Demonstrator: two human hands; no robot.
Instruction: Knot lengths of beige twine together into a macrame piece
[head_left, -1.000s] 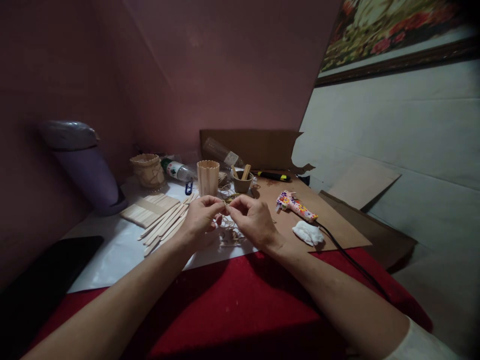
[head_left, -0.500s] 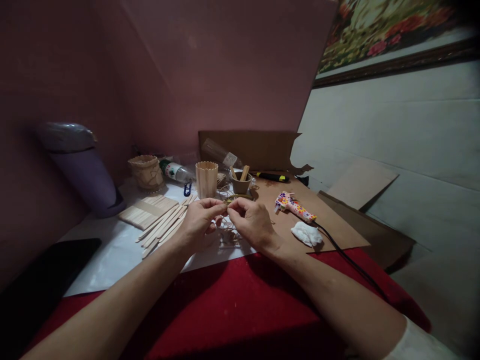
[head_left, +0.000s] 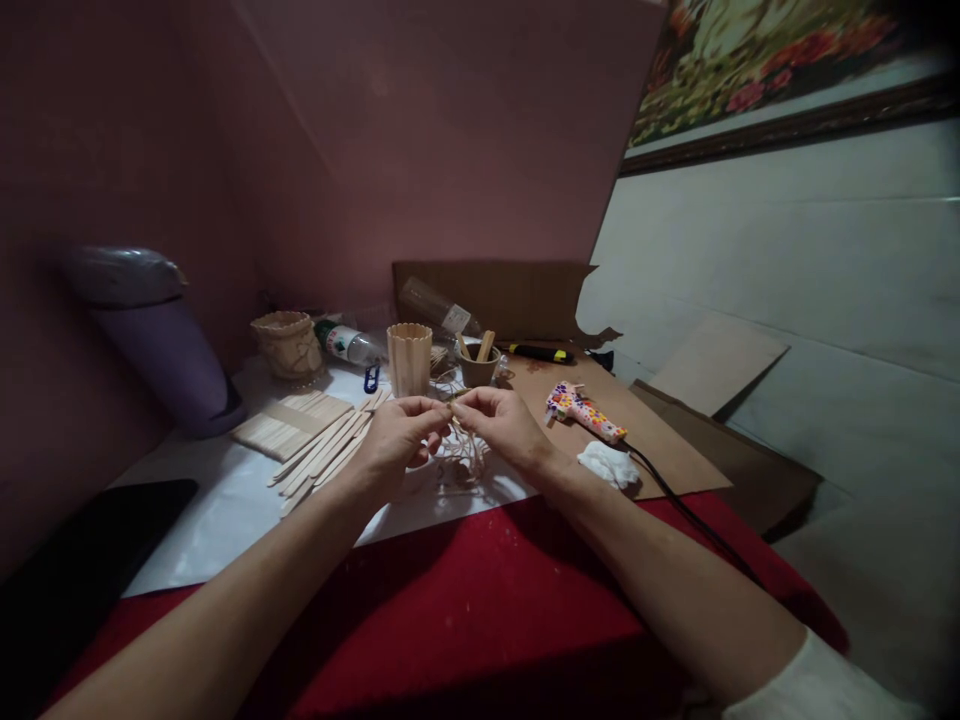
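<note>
My left hand (head_left: 405,435) and my right hand (head_left: 501,430) meet fingertip to fingertip above the table. Each is closed in a pinch on a thin strand of twine (head_left: 469,455), whose loose loops hang and lie below the fingers. Just behind my hands stands a cup of upright craft sticks (head_left: 409,362) with a scalloped rim. Left of my left hand, loose craft sticks (head_left: 326,450) lie fanned beside a banded bundle of craft sticks (head_left: 289,422). The exact point where the fingertips grip is too small to make out.
A flower-patterned glue gun (head_left: 583,412) with a black cord lies on cardboard (head_left: 660,455) at right, near a crumpled white cloth (head_left: 607,465). Behind are a small pot (head_left: 478,368), a cutter knife (head_left: 541,353), plastic bottles (head_left: 356,345) and a decorated pot (head_left: 287,345).
My right fingers have shifted slightly and straightened, still pinching close to the left fingertips. More of the hanging twine shows below them. The whole view has moved a little.
</note>
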